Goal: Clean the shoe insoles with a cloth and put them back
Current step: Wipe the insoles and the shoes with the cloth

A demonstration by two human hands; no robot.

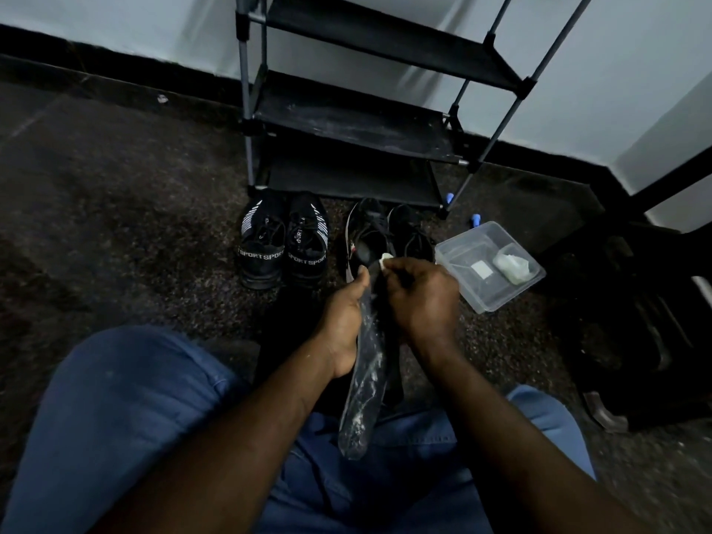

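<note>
Fingers [402, 272] tight around insole [364, 379] and cloth [386, 260].

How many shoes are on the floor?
4: two SPORT sneakers side by side in front of the shoe rack, and two black sneakers to their right, partly hidden behind the hands.

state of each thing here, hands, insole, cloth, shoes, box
insole, out of a shoe, white-streaked
cloth, wadded small
left hand, grips the insole's side
right hand, pinches the cloth at the insole's far end
sport shoes, paired, upright on floor
black shoes, on floor beside them
plastic box, lidless, holds white wad
</note>
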